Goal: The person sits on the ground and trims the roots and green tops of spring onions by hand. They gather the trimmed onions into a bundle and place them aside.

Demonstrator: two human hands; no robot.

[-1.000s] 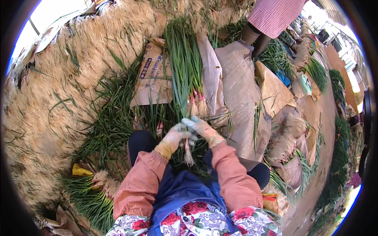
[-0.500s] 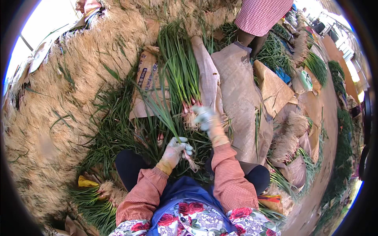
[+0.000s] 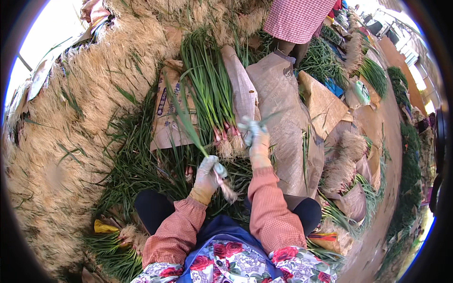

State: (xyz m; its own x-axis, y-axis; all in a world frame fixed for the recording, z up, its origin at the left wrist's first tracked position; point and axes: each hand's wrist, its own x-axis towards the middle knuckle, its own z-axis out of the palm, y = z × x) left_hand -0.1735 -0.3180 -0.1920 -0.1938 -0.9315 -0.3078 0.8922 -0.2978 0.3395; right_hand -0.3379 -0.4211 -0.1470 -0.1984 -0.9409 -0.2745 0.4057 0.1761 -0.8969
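My left hand (image 3: 207,175), in a stained glove, is closed around a single green garlic stalk (image 3: 194,132). Its long leaves point up and left, and its pinkish base and pale roots stick out below my fingers. My right hand (image 3: 255,134), gloved too, hovers by the roots of a bundle of green garlic (image 3: 207,85), with its fingers smeared by motion. A thin blurred leaf (image 3: 271,116) shows right beside that hand; whether the fingers grip it is unclear. The bundle lies on a printed sack (image 3: 165,118), roots toward me.
Loose green leaves (image 3: 127,165) are heaped around my knees. To the right spread tan sacking sheets (image 3: 281,108) and more bundles (image 3: 347,165). Dry straw-like roots (image 3: 61,188) cover the left side. A person in a checked garment (image 3: 297,21) is at the far side.
My right hand has shifted slightly right and up, and a thin leaf now shows beside it. My left hand still grips the stalk. The whole view has shifted slightly.
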